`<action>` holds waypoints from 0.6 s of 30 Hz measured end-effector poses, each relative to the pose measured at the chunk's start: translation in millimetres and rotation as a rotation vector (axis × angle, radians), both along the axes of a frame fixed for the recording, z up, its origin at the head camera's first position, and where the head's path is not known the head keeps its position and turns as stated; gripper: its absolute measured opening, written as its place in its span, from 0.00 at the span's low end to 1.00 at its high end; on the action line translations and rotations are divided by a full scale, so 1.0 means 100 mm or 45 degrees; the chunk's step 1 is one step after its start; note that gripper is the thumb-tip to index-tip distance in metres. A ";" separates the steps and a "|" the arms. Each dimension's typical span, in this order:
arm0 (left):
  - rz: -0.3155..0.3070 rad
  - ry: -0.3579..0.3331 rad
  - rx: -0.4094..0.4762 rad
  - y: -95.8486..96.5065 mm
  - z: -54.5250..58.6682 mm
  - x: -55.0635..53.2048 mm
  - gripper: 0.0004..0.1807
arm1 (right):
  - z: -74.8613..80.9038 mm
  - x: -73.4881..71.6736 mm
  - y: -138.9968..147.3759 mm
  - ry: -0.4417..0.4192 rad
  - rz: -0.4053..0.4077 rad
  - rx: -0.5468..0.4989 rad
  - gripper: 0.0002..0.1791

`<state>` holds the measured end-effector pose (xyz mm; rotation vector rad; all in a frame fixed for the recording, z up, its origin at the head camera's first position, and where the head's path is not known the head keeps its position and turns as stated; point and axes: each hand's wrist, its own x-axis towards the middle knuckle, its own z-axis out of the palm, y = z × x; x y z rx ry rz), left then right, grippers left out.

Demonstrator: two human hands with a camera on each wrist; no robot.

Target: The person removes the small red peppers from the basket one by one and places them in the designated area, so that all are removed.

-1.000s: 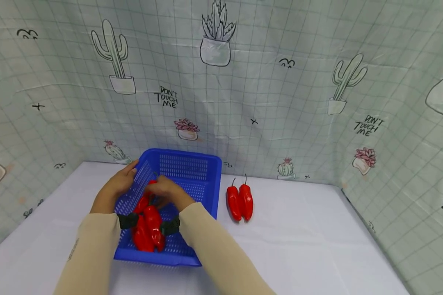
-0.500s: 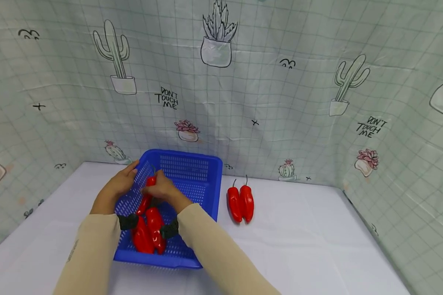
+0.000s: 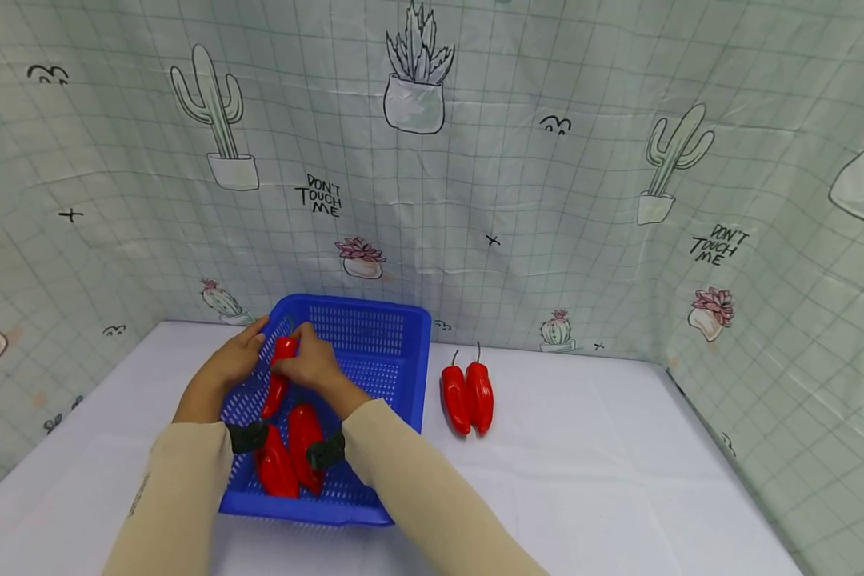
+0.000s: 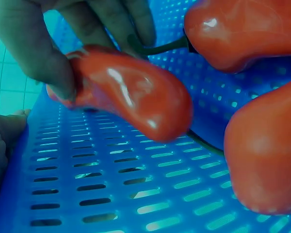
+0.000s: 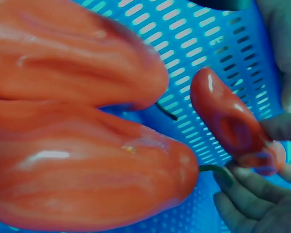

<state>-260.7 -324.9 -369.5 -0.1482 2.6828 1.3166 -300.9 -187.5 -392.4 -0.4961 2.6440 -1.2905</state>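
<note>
My right hand [image 3: 311,362] pinches a long red chili pepper [image 3: 277,388] between thumb and fingers, inside a blue plastic basket [image 3: 426,360]. In the left wrist view, this glossy pepper [image 4: 140,92] tilts close over the slotted basket wall [image 4: 92,201]. My left hand [image 3: 232,364] lies along the outside of the basket's left wall, fingertips right at the rim. Two more red peppers lie side by side toward the basket's near end, one on the left [image 3: 277,468] and one on the right [image 3: 304,436]. Both appear large in the right wrist view, with dark green stems.
To the right of the basket, a pair of red peppers [image 3: 468,396] lies on the white tabletop [image 3: 583,456], stems pointing away. A grid-patterned cloth with cactus drawings [image 3: 490,176] hangs behind and along the sides.
My right hand has moved slightly left and away with the pepper, bringing it toward the basket's left wall and clear of the two peppers below. My left hand stays at the basket's side.
</note>
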 end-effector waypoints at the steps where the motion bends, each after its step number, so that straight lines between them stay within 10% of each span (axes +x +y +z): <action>1: -0.002 0.002 0.001 0.00 0.00 0.00 0.29 | 0.01 0.00 0.01 0.018 -0.017 0.000 0.24; 9: 0.001 0.006 -0.023 -0.01 -0.04 0.02 0.29 | 0.10 0.01 0.09 0.223 -0.183 -0.291 0.22; 18: -0.006 0.012 -0.026 0.00 0.01 0.02 0.29 | 0.19 0.01 0.15 0.087 -0.071 -0.488 0.26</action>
